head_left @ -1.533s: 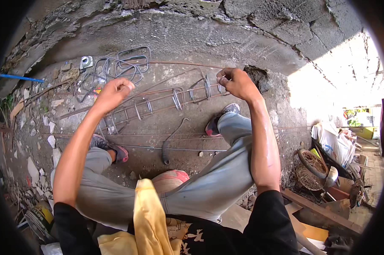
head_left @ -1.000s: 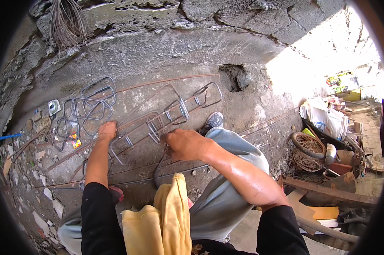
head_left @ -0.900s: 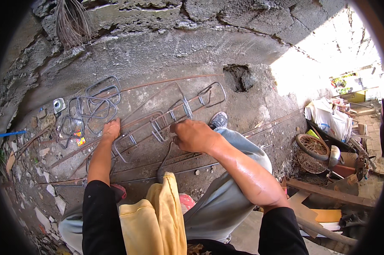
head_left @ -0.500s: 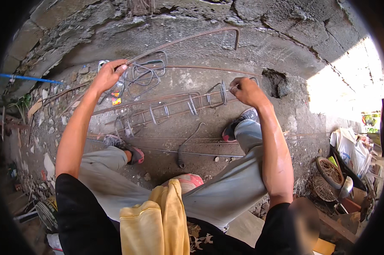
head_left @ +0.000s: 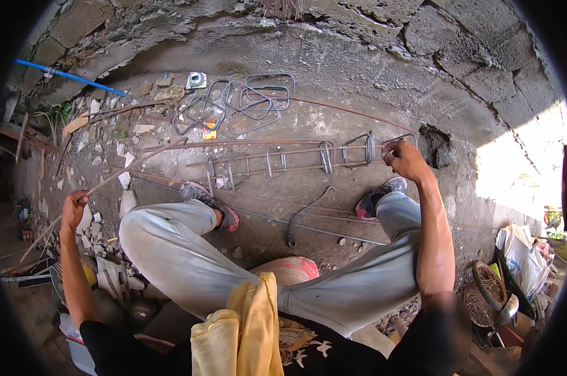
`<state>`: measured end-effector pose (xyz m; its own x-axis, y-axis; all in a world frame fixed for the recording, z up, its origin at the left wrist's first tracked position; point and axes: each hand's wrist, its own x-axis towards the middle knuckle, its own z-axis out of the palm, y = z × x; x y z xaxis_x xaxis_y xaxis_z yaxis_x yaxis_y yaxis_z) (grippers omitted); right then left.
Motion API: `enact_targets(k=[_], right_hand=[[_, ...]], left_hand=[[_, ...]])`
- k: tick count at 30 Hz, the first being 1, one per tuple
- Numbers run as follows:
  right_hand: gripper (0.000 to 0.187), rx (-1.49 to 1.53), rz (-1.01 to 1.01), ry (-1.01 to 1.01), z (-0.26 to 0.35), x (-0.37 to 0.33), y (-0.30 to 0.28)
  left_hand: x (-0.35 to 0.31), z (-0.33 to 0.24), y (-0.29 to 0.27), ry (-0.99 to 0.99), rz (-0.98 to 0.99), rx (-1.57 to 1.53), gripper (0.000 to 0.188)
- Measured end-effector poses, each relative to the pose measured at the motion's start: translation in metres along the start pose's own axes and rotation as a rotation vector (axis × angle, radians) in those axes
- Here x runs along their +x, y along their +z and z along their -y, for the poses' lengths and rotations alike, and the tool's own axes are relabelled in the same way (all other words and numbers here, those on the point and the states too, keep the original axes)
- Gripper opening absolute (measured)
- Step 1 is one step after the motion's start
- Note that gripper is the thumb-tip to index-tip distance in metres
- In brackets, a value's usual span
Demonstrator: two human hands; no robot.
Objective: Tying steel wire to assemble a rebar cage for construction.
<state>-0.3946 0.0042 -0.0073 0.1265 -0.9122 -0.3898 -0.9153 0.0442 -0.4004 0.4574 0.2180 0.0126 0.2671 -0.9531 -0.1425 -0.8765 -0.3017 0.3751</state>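
Observation:
My left hand [head_left: 74,208], out at the left beside my knee, is closed around a long rusty rebar rod [head_left: 127,169]. The rod slants from the rubble up toward the ground ahead. My right hand [head_left: 406,158] is closed at the right end of a rebar frame [head_left: 296,150] of long bars and grey stirrups; its fingers grip the bar there. Loose bent stirrups [head_left: 268,81] lie piled beyond the frame. Between my feet lies a hooked metal rod [head_left: 308,210] with a thicker lower end.
A rough concrete wall [head_left: 359,69] rises ahead, with a hole [head_left: 435,145] at its base. A white tape measure [head_left: 196,80] sits by the stirrups. Broken rubble [head_left: 127,200] covers the left side. A wire fan guard [head_left: 481,294] and white sacks [head_left: 522,250] stand at right.
My left hand has swung down and left toward me, bringing the rebar rod with it. My right hand stays at the frame's end. The whole view has shifted.

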Motion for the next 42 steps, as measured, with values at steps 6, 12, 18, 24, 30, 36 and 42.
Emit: enact_targets(k=[6,12,18,24,30,36,42], right_hand=[[0.026,-0.014,0.080,-0.023,0.003,0.017,0.030],[0.031,-0.092,0.096,0.042,-0.016,0.029,0.036],[0.029,-0.143,0.037,-0.008,-0.018,0.031,0.043],[0.024,-0.154,-0.080,-0.117,0.039,0.022,0.091],[0.034,-0.235,-0.125,-0.572,0.138,0.032,0.188],[0.058,-0.226,-0.109,-0.594,0.153,0.077,0.256],[0.060,-0.107,0.148,-0.334,0.137,0.090,0.253]], left_hand=[[-0.030,0.055,0.052,-0.120,0.090,0.006,0.012],[-0.002,0.009,0.134,0.057,0.170,0.035,0.020],[0.040,-0.031,0.214,0.047,0.326,-0.315,0.021],[0.075,-0.072,0.278,0.174,0.422,-0.481,0.024],[0.085,-0.134,0.296,0.134,0.649,-0.546,0.025],[0.095,-0.139,0.336,0.058,0.731,-0.805,0.026],[0.103,-0.156,0.342,-0.044,0.814,-1.024,0.033]])
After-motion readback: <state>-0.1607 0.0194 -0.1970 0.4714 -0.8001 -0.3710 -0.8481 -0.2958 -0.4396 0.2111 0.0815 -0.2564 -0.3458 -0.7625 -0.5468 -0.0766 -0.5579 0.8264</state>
